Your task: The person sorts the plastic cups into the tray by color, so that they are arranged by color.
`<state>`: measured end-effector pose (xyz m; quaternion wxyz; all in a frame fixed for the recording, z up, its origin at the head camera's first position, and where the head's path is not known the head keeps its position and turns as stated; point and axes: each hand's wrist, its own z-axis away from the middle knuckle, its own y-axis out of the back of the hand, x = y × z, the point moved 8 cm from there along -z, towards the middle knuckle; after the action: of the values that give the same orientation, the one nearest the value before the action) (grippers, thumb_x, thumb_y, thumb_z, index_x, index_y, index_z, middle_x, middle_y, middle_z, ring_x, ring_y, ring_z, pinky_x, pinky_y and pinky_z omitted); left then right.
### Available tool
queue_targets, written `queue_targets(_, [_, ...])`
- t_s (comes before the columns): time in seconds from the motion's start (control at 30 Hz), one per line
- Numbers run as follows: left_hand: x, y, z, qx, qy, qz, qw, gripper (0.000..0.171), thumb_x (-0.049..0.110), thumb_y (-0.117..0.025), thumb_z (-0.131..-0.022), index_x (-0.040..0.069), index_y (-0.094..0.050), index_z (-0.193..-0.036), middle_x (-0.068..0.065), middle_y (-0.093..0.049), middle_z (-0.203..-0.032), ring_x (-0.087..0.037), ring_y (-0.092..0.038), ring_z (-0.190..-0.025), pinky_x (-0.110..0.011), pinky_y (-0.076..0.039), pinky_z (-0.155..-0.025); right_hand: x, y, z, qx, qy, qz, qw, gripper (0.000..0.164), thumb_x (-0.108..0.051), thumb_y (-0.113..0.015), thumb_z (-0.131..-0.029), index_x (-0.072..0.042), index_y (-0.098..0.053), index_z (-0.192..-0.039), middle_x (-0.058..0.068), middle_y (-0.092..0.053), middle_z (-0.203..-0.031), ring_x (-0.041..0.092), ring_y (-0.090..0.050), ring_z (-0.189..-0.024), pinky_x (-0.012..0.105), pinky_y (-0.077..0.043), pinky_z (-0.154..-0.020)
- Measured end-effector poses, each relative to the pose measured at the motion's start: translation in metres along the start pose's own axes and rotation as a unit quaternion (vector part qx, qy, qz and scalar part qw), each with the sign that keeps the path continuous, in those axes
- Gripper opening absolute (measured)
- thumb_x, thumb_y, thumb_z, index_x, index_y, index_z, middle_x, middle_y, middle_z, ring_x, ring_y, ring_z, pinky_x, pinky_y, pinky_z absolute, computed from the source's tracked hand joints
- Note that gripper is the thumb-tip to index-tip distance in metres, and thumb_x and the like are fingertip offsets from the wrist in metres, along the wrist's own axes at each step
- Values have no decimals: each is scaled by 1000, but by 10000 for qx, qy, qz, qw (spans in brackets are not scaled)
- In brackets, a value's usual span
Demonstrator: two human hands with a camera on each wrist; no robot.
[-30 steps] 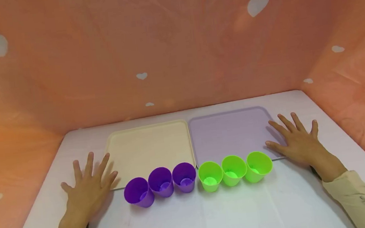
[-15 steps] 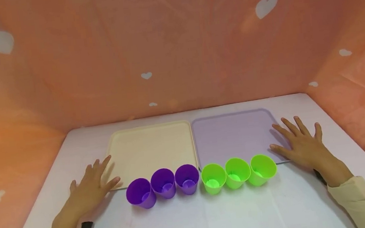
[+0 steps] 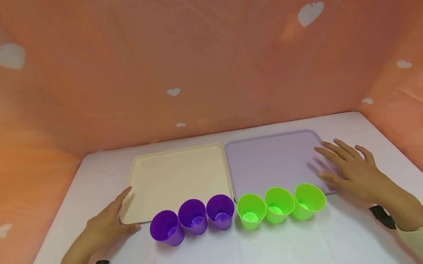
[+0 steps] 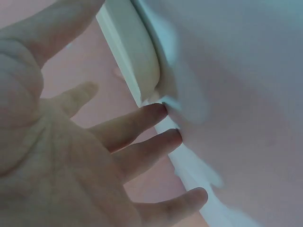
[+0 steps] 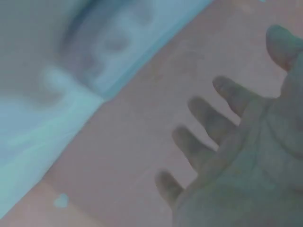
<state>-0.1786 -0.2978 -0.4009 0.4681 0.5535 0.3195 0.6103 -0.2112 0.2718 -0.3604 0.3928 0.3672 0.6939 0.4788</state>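
Observation:
My left hand point(image 3: 102, 230) is at the near left corner of a cream tray point(image 3: 179, 174), its thumb and index finger spread on either side of the corner. In the left wrist view the tray's edge point(image 4: 135, 52) lies between the thumb and the other fingers, which are extended; whether the thumb touches it I cannot tell. Over the right edge of a lavender tray point(image 3: 272, 160), my right hand point(image 3: 361, 174) hovers with fingers spread, holding nothing. Its shadow falls on that tray.
Three purple cups point(image 3: 174, 237) and three green cups point(image 3: 251, 221) stand upright in a row along the trays' near edges, mouths up. Both trays lie side by side on a white table point(image 3: 233, 261). Orange cloth point(image 3: 203, 55) with white hearts hangs behind and at the sides.
My left hand has turned from palm down with spread fingers to on edge, thumb and index at the cream tray's corner. The right hand has lifted slightly. The whole view has shifted a little.

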Motion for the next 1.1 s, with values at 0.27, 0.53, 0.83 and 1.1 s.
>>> queue_targets(0.27, [2, 0, 1, 168, -231, 115, 9995, 101, 48, -79, -79, -1, -31, -152, -36, -41, -147, -58, -40, -132, -74, -37, -100, -42, 17, 9, -257, 870, -878, 9920, 62, -30, -70, -93, -26, -44, -149, 3, -50, -150, 26, -40, -141, 30, -16, -113])
queue_targets(0.53, [-4, 1, -1, 261, -253, -129, 9993, 98, 49, -79, -79, -9, -37, -146, -36, -48, -141, -57, -47, -127, -69, -43, -97, -59, 11, 12, -660, 1157, -989, 9861, 71, -39, -78, -83, -30, -47, -146, -11, -55, -143, 20, -54, -129, 5, -24, -105])
queue_targets(0.83, [-5, 6, 0, 298, -211, -86, 9993, 89, 47, -79, -79, -9, -46, -140, -36, -49, -141, -58, -45, -128, -70, -39, -102, -61, 11, 17, -984, 720, -889, 9885, 82, -63, -77, -73, -37, -46, -145, -15, -53, -143, 21, -53, -132, 22, -35, -104])
queue_targets(1.1, [-13, 7, 2, 169, 2, -77, 9998, 87, 47, -78, -80, -5, -47, -142, -36, -49, -140, -61, -44, -127, -72, -38, -100, -63, 8, 16, -1035, 790, -713, 9889, 77, -65, -73, -76, -34, -50, -143, -17, -56, -140, 19, -57, -129, 43, -48, -100])
